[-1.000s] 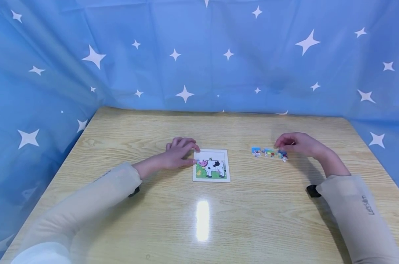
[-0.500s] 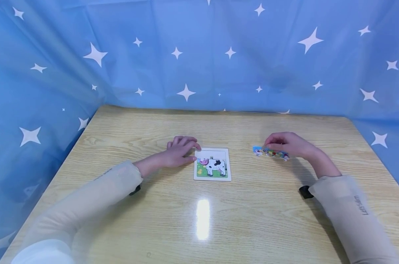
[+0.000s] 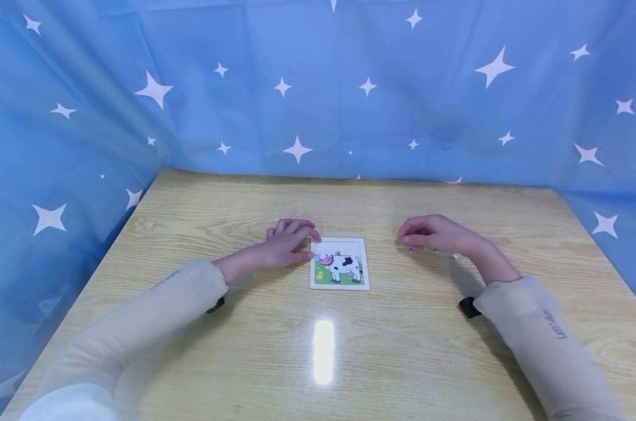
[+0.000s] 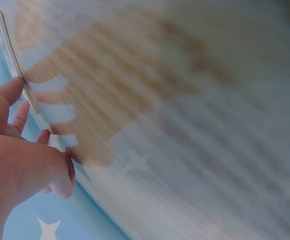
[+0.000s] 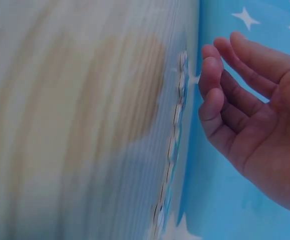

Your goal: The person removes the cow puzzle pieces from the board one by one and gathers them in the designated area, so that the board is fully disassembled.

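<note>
A square puzzle board (image 3: 340,270) with a black-and-white cow picture on green ground lies near the middle of the table; its upper strip is blank white. My left hand (image 3: 286,242) rests at its left side, index fingertip and thumb touching the frame. In the left wrist view the board's edge (image 4: 9,42) shows right at the thumb. Over to the right, my right hand (image 3: 440,235) hovers over a row of small puzzle pieces (image 5: 173,137), covering most of them in the head view. Its fingers are loosely bent with nothing between them.
The wooden table (image 3: 233,351) carries a bright light reflection in front of the board. A blue curtain (image 3: 318,88) with white stars hangs behind and along the left side. In the left wrist view, part of the other hand shows at the far left.
My right hand has moved left along the row of puzzle pieces, from its right end to its left end. My left hand has stayed at the board.
</note>
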A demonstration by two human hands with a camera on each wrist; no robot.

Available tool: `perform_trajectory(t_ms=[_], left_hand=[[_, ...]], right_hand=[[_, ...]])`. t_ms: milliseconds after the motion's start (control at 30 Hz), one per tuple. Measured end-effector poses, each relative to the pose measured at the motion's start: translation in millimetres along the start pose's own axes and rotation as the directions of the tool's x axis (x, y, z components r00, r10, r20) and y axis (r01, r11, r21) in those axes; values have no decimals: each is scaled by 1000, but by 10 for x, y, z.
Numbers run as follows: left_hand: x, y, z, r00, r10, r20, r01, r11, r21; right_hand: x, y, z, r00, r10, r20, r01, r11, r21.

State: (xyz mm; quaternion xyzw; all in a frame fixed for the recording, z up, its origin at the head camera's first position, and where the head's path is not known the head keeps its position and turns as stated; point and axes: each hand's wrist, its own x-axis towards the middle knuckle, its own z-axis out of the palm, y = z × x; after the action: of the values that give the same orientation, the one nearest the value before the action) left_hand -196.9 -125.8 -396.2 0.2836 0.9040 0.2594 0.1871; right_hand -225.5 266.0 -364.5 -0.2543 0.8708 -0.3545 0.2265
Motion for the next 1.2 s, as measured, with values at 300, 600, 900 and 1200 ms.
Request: perform_trajectory(t_ms=[300,600,900,1200], left_hand=[[9,-3,16,1000,2,-2,-2,1000,15],[7,22,20,1000,1,-1,-1,1000,1],[-2,3,1,1000,10,-11,-10,1000,6],[-5,11,13,1000,2,-20,-2,1000,2]], right_hand=[[136,-142,107,998,-50,40,51,999,-12],[305,-252,222,993,-102,66,104,994,-28],[478,-439,333,983,-127,131,132,991,-28],[632,-535,446,972,-145,186,155,987,-39]])
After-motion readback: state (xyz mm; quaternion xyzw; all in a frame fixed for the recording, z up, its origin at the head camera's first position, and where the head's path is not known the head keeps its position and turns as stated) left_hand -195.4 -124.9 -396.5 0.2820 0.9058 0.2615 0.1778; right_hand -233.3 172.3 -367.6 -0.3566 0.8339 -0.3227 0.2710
